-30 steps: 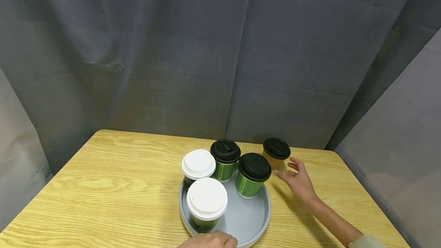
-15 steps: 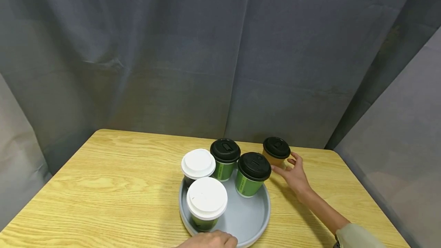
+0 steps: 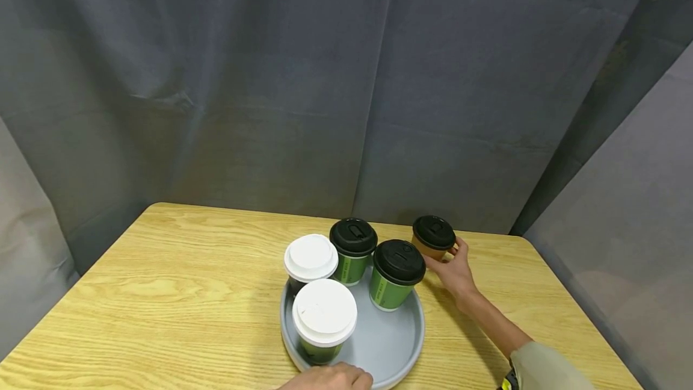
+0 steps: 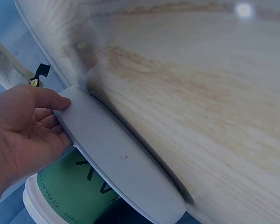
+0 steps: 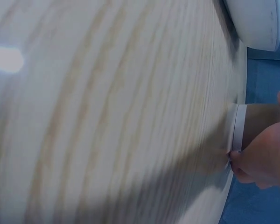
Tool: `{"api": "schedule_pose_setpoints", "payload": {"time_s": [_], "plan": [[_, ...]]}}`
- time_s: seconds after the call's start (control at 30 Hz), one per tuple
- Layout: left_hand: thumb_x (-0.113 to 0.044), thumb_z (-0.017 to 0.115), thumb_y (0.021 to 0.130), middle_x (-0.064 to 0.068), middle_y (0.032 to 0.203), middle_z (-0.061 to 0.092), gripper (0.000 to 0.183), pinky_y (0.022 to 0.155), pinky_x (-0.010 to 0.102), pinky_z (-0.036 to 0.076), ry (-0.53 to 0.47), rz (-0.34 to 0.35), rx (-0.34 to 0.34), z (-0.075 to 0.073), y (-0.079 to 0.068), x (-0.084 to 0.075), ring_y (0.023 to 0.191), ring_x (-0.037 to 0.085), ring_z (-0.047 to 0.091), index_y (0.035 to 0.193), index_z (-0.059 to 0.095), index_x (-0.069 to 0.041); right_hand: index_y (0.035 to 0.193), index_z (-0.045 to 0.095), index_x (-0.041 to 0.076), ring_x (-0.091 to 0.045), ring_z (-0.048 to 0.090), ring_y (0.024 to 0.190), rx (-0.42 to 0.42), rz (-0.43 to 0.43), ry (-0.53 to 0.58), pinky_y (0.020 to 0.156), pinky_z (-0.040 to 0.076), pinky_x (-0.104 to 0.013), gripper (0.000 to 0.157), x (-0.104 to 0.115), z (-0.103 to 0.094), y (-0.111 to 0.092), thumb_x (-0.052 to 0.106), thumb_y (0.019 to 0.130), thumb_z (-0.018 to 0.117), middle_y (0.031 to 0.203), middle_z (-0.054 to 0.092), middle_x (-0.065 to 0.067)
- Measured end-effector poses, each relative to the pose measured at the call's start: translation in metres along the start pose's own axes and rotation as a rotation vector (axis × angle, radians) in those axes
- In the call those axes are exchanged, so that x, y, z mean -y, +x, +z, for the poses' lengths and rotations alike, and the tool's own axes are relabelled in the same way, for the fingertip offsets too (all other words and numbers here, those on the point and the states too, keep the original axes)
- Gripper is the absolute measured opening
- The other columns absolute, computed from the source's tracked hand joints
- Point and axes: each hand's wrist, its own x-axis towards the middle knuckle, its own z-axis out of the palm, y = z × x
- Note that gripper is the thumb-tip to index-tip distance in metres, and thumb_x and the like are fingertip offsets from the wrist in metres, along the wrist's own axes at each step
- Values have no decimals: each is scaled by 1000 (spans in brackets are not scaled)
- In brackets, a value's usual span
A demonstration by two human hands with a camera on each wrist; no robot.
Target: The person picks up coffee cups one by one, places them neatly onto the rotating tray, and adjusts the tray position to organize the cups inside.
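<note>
A grey round tray (image 3: pixel 379 351) bears two white-lidded paper coffee cups, a front one (image 3: pixel 325 318) and a back one (image 3: pixel 311 260), and two green cups with black lids, one behind (image 3: pixel 353 251) and one at the right (image 3: pixel 397 275). My left hand (image 3: pixel 332 378) pinches the tray's near rim; the left wrist view shows the thumb of that hand (image 4: pixel 25 121) on the rim's outer wall. Beyond the tray, upright on the table, is a brown paper coffee cup (image 3: pixel 430 250) with a black lid. My right hand (image 3: pixel 455 272) grips it low, thumb and fingers on either side.
The wooden table (image 3: pixel 178 294) extends left and right of the tray. Grey cloth (image 3: pixel 271 107) hangs along its back edge, close behind the brown cup. A pale panel (image 3: pixel 628 245) stands at the right side.
My right hand has moved forward and slightly left, and its fingers have closed round the brown cup. The left hand, the tray and its cups have stayed in place.
</note>
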Motion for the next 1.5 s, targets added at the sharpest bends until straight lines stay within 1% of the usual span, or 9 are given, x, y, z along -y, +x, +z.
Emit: {"api": "schedule_pose_setpoints", "payload": {"time_s": [0.17,0.37,0.53,0.63,0.83,1.07,1.23,1.4,1.5], "plan": [[-36,60,99,-13,88,57,21,62,7,41,-2,8,0,0,0,1,80,-7,49,98,61,-15,156,-7,12,-42,32,138,-25,1,20,110,32,-52,110,0,4,4,26,88,78,156,15,-29],[-36,60,98,-14,89,57,20,62,7,41,-13,-4,5,1,0,2,80,-7,49,98,61,-16,155,1,10,-39,33,137,-66,-17,10,112,28,-49,106,-2,9,12,25,86,80,152,26,-27],[-35,60,98,-13,93,59,19,63,8,42,-8,-6,0,1,0,2,82,-6,50,98,62,-16,154,6,10,-37,34,136,-90,-34,31,114,26,-48,102,-4,11,16,24,85,81,148,33,-23],[-35,60,98,-13,93,60,19,64,8,42,-3,-4,2,0,0,2,83,-6,51,99,62,-16,153,6,10,-37,34,136,-86,-40,38,114,26,-49,102,-5,11,18,24,85,81,147,34,-24],[-35,60,98,-13,90,57,19,63,8,41,0,-3,-1,0,0,1,81,-6,49,97,62,-16,153,8,8,-36,36,134,-79,-58,52,113,27,-46,100,-6,10,22,20,86,81,146,35,-24],[-36,60,98,-14,91,58,20,61,9,41,-9,-29,-2,0,0,0,81,-6,49,96,62,-16,151,16,7,-34,39,131,-107,-62,17,113,27,-45,96,-3,7,25,26,84,82,143,39,-22],[-35,59,98,-13,93,59,19,62,10,42,1,-30,-4,0,0,0,83,-5,51,97,62,-16,151,14,6,-34,38,133,-101,-81,3,112,29,-46,98,0,0,22,29,85,82,146,36,-22],[-37,59,99,-10,99,62,23,65,12,44,-38,-55,19,-2,0,-1,86,-4,53,101,64,-15,152,10,6,-34,35,135,-94,-83,-3,112,29,-47,100,5,-10,13,29,86,81,149,30,-23],[-37,59,99,-10,100,62,23,66,12,45,-52,-54,27,-2,-1,-1,87,-3,53,102,64,-14,153,9,5,-35,33,137,-88,-75,-8,113,28,-48,102,9,-14,8,29,86,81,151,27,-23]]}}
